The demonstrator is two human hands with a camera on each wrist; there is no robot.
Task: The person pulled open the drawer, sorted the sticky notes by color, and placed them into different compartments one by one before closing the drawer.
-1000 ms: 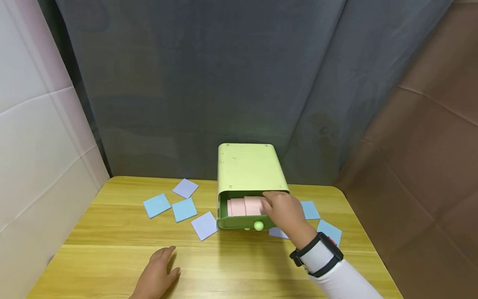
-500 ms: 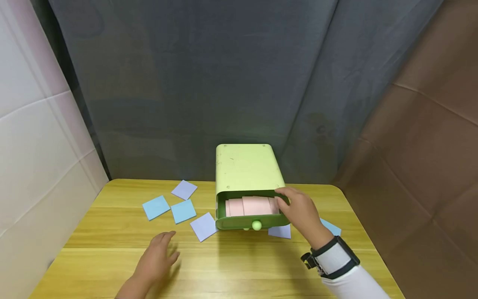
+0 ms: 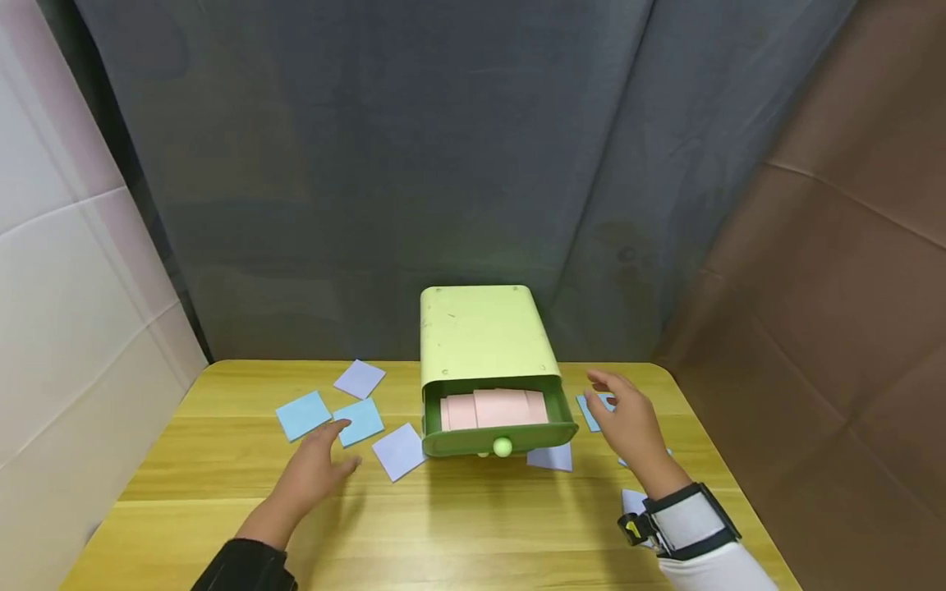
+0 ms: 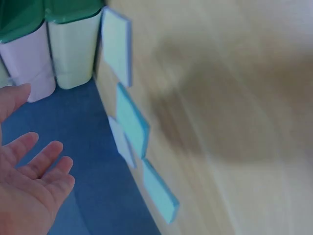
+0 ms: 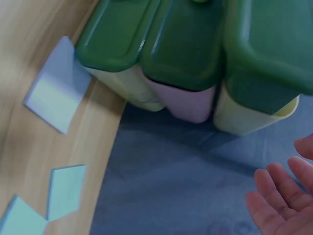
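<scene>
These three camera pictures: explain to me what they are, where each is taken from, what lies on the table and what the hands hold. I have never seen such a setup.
A person works with bare hands, wearing three cameras. The head view looks down at a wooden table. On it stands a green drawer box, its drawer open, with pink notes inside. Blue and lilac paper squares lie on both sides. The left hand reaches toward those squares; the right hand hovers right of the box. Both hold nothing, fingers relaxed. The other two pictures come from wrist cameras, blurred and tilted, each showing its own palm.
</scene>
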